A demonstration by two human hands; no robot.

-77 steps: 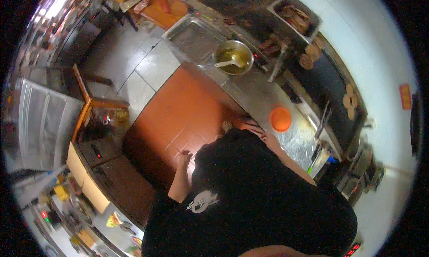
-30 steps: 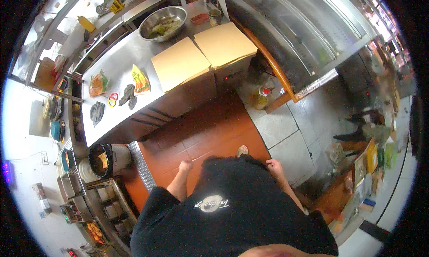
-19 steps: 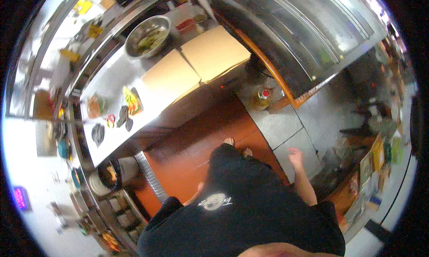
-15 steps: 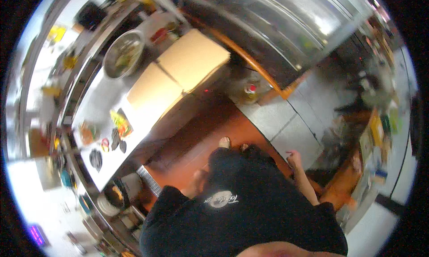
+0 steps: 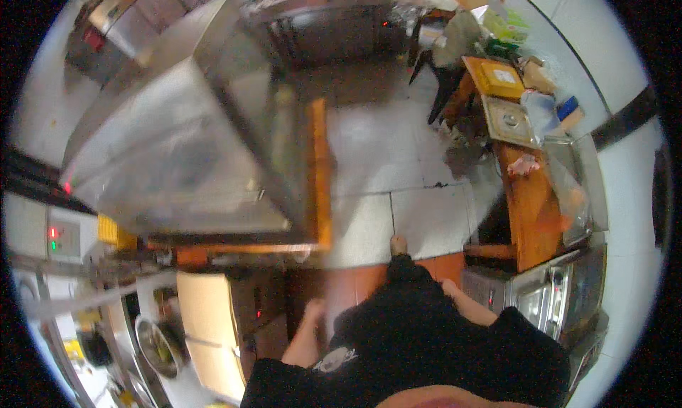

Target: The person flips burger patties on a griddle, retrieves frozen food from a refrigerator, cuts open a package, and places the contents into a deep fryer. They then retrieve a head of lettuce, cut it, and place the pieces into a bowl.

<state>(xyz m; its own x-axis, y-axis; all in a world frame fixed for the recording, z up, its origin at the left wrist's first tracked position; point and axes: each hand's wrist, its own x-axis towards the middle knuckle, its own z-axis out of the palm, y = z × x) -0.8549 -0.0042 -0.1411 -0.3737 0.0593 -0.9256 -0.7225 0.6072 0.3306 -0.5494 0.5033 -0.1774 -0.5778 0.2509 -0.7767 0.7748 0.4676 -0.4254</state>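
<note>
My left hand (image 5: pixel 315 310) hangs low beside my black clothing, over the reddish floor tiles; the cutting board (image 5: pixel 211 316) on the counter is the large thing closest to it. Its fingers are smeared, and no object shows in it. On the other side, my right hand (image 5: pixel 449 287) hangs close against my dark trouser leg, near a steel appliance (image 5: pixel 534 298). Its fingers are small and partly hidden, so their pose is unclear. One foot (image 5: pixel 398 245) is stretched forward onto the pale floor tiles.
A glass-sided display case (image 5: pixel 192 159) with an orange wooden edge (image 5: pixel 322 181) stands at the left ahead. Along the right runs a wooden table (image 5: pixel 529 220) carrying a metal lid (image 5: pixel 509 120) and a yellow box (image 5: pixel 495 78). Beyond it stands a chair (image 5: pixel 444 81). A steel bowl (image 5: pixel 158 345) sits at lower left.
My view has swung to the right, and I have stepped toward the pale tiles. The counter with the cutting board has shifted to lower left. Both hands still hang at my sides.
</note>
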